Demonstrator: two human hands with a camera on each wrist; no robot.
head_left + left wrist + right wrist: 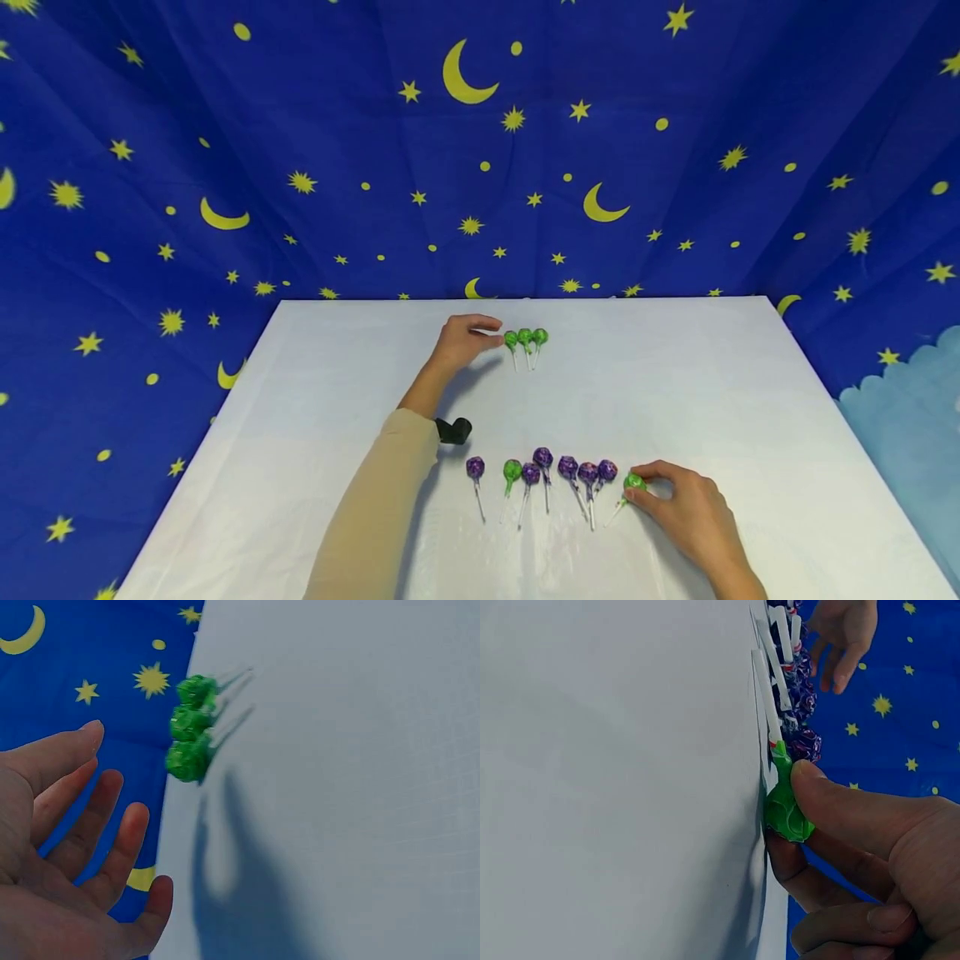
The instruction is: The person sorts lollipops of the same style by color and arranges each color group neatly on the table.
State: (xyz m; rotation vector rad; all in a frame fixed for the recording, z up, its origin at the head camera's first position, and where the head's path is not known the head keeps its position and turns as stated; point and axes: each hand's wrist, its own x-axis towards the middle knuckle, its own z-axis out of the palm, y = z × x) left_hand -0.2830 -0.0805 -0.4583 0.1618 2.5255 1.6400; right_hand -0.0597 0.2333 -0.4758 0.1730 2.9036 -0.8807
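Three green lollipops (525, 336) lie side by side near the table's far edge. My left hand (467, 340) is just left of them; in the left wrist view its fingers (135, 825) are spread, loosely bent and hold nothing. At the front right, my right hand (693, 508) pinches a green lollipop (786, 814) by its wrapped head between thumb and fingers, its white stick sticking out. To the left of that hand runs a loose row of several purple lollipops (588, 472), with another green lollipop (512, 471) among them. One purple lollipop (476, 467) lies apart at the row's left end.
The white table (675, 375) ends at a blue curtain (375, 167) with yellow moons and stars, which also hangs along the sides. A black strap piece (454, 431) juts from the left wrist over the table. A light blue scalloped patch (915, 417) shows at right.
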